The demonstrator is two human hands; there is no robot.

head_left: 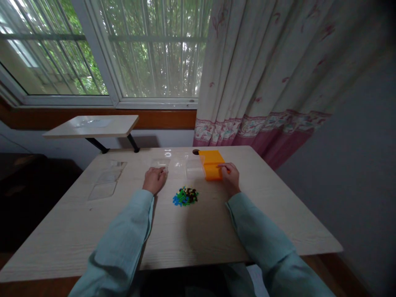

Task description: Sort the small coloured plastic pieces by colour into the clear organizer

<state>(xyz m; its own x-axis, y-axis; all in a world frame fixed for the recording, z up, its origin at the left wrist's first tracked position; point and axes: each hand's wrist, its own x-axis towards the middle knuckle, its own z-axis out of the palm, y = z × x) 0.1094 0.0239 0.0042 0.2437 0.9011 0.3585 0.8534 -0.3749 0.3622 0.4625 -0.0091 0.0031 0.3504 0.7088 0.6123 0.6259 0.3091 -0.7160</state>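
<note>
My left hand [155,180] rests on the table with its fingers curled at the near right edge of a clear plastic box [159,163]. The fingertips are pressed together there, and their exact grip is hard to see. At the right, my right hand [231,177] has its fingers on the right side of an open orange plastic case [212,164], thumb and fingers closed at its edge. Between my hands, nearer to me, lies a heap of small plastic pieces [185,196] in blue, green, dark brown and pale yellow. Another clear box [194,169] stands against the orange case's left side.
Several clear plastic lids or trays [103,190] lie on the table's left side. A small raised shelf [93,127] on black legs stands at the back left, with clear plastic on top. A round cable hole [196,152] sits behind the orange case. The curtain [247,82] hangs behind the table.
</note>
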